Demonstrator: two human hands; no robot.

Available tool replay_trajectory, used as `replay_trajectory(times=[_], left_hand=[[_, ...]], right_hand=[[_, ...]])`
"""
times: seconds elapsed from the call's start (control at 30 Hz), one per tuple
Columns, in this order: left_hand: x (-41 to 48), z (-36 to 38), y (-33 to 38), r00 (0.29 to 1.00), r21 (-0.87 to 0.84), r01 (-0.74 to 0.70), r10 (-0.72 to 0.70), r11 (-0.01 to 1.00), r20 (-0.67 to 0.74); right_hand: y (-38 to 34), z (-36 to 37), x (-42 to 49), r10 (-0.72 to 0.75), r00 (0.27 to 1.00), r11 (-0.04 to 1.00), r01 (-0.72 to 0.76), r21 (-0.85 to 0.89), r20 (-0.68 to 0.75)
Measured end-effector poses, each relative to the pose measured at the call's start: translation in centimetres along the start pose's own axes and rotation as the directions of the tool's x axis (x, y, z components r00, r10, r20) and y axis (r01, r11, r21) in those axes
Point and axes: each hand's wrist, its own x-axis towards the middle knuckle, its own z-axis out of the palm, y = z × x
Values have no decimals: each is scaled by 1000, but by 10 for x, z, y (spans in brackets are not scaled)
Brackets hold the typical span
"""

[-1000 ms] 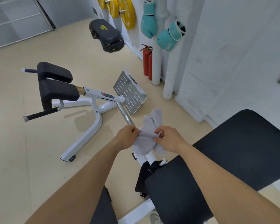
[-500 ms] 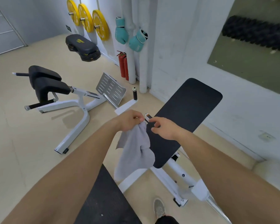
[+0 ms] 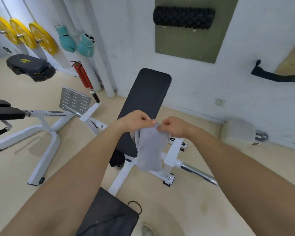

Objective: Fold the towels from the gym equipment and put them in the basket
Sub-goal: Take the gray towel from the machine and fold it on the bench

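Note:
A small grey towel (image 3: 150, 149) hangs in the air in front of me, folded lengthwise into a narrow strip. My left hand (image 3: 136, 120) pinches its top edge on the left. Close beside it, my right hand (image 3: 172, 126) pinches the top edge on the right. The two hands almost touch. The towel dangles over the black padded weight bench (image 3: 148, 92) with its white frame. No basket shows in this view.
A white back-extension machine (image 3: 46, 132) with black pads stands on the floor at left. Yellow weight plates (image 3: 41, 37), teal boxing gloves (image 3: 75, 42) and red fire extinguishers (image 3: 83, 74) line the wall. A pale cushion-like object (image 3: 238, 132) lies at right; a dark pad (image 3: 107, 217) sits below my arms.
My view has swung right, bringing the bench to the centre. The towel went from bunched to hanging from my left hand, and now both hands hold its top edge as a narrow strip.

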Motion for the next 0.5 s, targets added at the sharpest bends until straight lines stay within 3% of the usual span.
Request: replay_trajectory(times=[0.1, 0.3, 0.5], left_hand=[[18, 45, 58, 992, 44, -74, 69, 996, 108], [61, 176, 193, 964, 168, -216, 184, 962, 191], [85, 316, 331, 883, 331, -432, 319, 839, 344]], right_hand=[[64, -34, -55, 20, 997, 1000, -20, 2, -74], [213, -104, -190, 135, 959, 991, -127, 47, -248], [342, -157, -345, 333, 853, 943, -311, 121, -401]])
